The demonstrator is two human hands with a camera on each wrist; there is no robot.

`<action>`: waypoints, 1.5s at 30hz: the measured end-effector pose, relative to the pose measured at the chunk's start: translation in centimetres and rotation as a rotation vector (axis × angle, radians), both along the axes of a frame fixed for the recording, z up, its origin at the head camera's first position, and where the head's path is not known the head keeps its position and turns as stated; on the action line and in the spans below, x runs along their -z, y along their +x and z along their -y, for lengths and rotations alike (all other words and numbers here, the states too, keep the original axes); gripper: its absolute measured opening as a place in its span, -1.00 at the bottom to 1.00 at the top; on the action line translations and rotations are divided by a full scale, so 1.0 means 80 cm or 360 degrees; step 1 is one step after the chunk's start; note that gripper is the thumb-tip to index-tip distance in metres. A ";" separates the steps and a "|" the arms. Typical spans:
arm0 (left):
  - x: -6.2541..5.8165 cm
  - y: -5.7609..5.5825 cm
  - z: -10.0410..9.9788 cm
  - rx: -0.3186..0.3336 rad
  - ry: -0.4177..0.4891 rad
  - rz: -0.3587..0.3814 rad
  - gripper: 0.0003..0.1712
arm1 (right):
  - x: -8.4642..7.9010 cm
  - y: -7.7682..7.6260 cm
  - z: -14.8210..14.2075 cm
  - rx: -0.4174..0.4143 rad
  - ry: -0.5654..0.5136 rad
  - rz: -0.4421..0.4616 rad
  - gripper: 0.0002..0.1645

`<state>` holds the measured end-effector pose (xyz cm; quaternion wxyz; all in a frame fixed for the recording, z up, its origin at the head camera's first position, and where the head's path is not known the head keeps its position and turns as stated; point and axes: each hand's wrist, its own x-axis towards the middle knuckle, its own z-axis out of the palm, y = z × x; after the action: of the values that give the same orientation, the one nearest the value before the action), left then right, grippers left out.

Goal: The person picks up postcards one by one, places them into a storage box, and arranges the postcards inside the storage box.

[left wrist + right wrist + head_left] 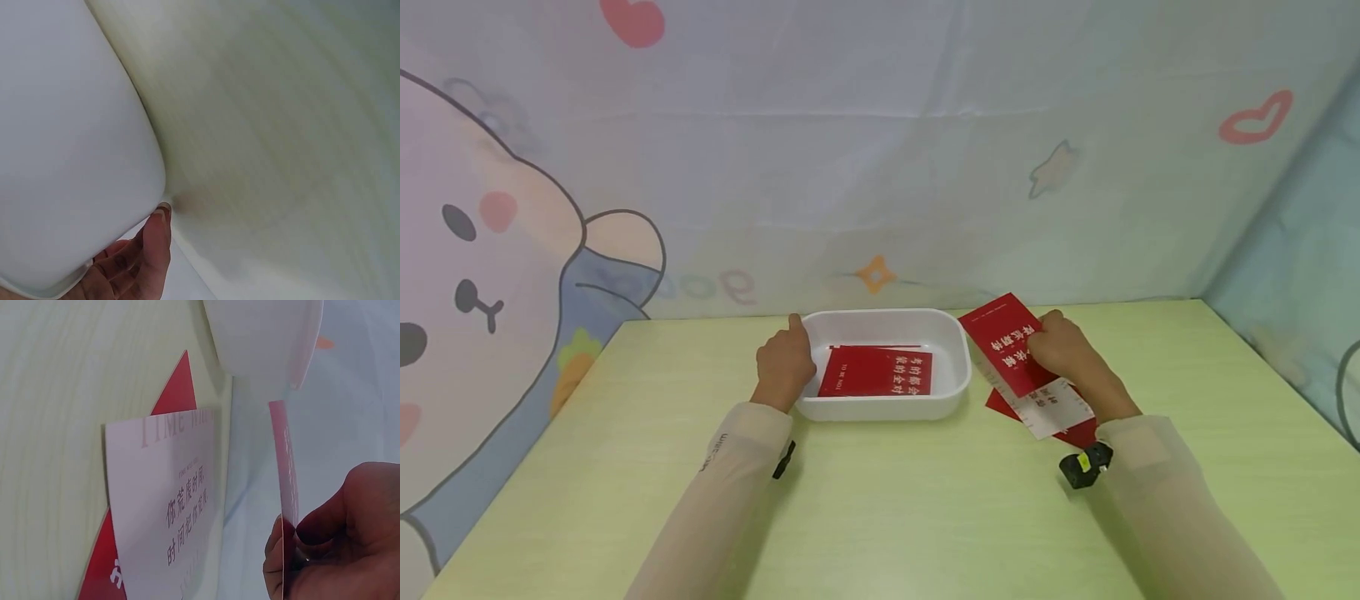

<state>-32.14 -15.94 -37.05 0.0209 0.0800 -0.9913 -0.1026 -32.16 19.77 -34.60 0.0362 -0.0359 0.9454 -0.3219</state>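
Note:
My left hand (786, 365) grips the left end of a white plastic tray (880, 408), its fingers at the outer wall in the left wrist view. Inside the tray lie red cards (872, 372) with white lettering. Between thumb and fingers, my right hand (1067, 346) pinches a red printed card (996, 333), raised just right of the tray. Seen edge-on in the right wrist view, this card (284, 462) stands apart from the cards lower down. Those are a white card (162, 487) with dark print, lying over a red card (100, 569) on the table.
The pale yellow-green table (895, 508) ends at the back against a printed cloth (850, 167) with hearts, stars and a cartoon bear. A black device (1086, 465) is strapped at the right wrist. A dark cable (1347, 396) hangs at the far right.

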 end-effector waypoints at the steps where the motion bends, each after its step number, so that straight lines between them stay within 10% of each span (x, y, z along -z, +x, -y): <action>1: 0.000 0.000 0.000 -0.0001 -0.0002 0.0001 -0.25 | -0.001 0.000 0.000 0.0000 -0.0006 -0.0001 -0.36; 45: -0.001 0.002 0.000 -0.0001 -0.0022 -0.0026 -0.36 | -0.026 -0.008 0.048 -0.0219 -0.0216 0.0059 -0.26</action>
<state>-31.98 -15.90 -36.95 0.0295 0.0794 -0.9917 -0.0964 -32.79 15.91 -32.53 0.0731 -0.0972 0.9159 -0.3825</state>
